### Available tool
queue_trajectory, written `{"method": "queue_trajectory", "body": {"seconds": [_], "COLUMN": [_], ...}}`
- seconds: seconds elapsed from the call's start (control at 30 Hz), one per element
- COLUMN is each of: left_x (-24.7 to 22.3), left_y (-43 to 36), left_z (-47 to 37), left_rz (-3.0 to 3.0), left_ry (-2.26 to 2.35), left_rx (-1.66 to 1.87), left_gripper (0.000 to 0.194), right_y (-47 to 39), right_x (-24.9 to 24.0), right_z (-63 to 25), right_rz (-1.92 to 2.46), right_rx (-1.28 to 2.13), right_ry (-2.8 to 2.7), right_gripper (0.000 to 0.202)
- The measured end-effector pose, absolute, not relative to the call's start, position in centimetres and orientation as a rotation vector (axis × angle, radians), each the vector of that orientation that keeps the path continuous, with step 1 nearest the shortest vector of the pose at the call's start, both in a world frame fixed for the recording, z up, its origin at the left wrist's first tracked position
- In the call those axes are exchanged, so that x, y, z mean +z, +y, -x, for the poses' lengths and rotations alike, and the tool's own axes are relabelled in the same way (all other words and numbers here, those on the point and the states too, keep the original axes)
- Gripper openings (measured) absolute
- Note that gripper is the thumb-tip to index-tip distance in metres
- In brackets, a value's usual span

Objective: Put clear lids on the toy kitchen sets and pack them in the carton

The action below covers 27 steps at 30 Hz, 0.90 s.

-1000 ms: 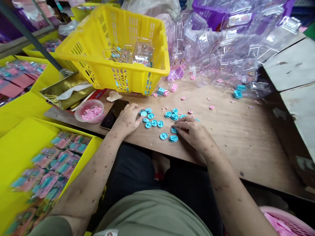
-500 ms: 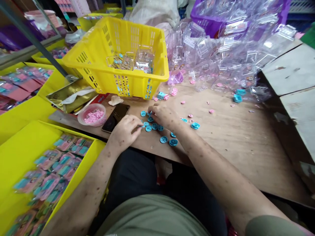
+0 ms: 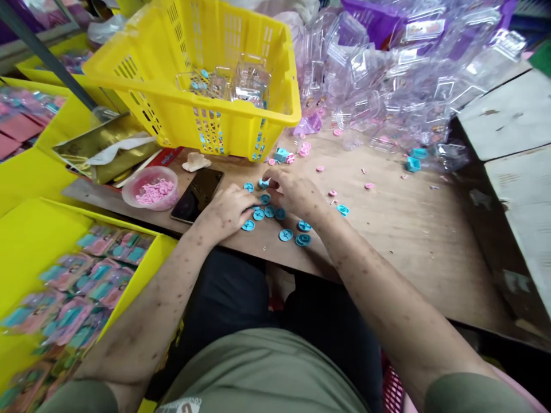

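At three o'clock from the phone (image 3: 197,195), blue discs (image 3: 286,235) are laid singly; overlapping ones seemingly remain. Whether left hand (image 3: 226,212) or right hand (image 3: 295,194) fingers are clamped cannot be told.

Head camera: worn on the person's head, facing forward and steeply down.
Olive T-shirt (image 3: 275,373): close under lens, bottom centre.
Plywood tabletop (image 3: 430,246): seen from above its near edge; left hand (image 3: 226,213) and right hand (image 3: 289,190) at mid-distance.
Purple crate (image 3: 372,23): beyond, farther off, cut by upper border.
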<state>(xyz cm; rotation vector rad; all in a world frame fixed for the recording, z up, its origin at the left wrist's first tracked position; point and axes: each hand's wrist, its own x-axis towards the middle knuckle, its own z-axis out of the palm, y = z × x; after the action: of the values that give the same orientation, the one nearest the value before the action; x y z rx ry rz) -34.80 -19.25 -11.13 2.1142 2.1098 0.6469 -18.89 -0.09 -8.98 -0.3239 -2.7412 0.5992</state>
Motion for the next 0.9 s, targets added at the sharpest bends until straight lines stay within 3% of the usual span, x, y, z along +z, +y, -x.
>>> {"method": "queue_trajectory", "body": {"seconds": [0.1, 0.23, 0.33, 0.6, 0.77, 0.9], "left_x": [-10.7, -9.4, -8.8, -10.1, -10.1, -9.4], "left_y": [-19.0, -20.1, -20.4, -17.2, -15.7, -15.3], "left_z": [35.1, 34.3, 33.1, 31.4, 31.9, 32.1], "left_rz": [-2.090, -1.907, -1.637, -1.667, -1.804, -1.904], "left_ry": [2.097, 2.059, 1.990, 1.937, 1.853, 1.874], "left_rx": [0.720, 1.132, 1.336, 1.124, 1.037, 0.914], "left_gripper": [0.032, 0.025, 0.017, 0.009, 0.033, 0.031], "right_y": [0.7, 0.7, 0.0, -1.0, -1.5, -1.4], "right_x": [-8.0, -7.4, -8.5, -12.0, -12.9, -13.3], "right_z": [15.3, 8.9, 5.7, 5.0, 5.0, 5.0], "right_rz": [0.357, 0.447, 0.508, 0.583, 0.637, 0.647], "right_rx": [0.793, 0.969, 1.144, 1.224, 1.394, 1.472], "right_ry": [-2.562, -2.404, -2.311, -2.120, -2.020, -2.017], "right_gripper": [0.022, 0.009, 0.017, 0.025, 0.034, 0.040]}}
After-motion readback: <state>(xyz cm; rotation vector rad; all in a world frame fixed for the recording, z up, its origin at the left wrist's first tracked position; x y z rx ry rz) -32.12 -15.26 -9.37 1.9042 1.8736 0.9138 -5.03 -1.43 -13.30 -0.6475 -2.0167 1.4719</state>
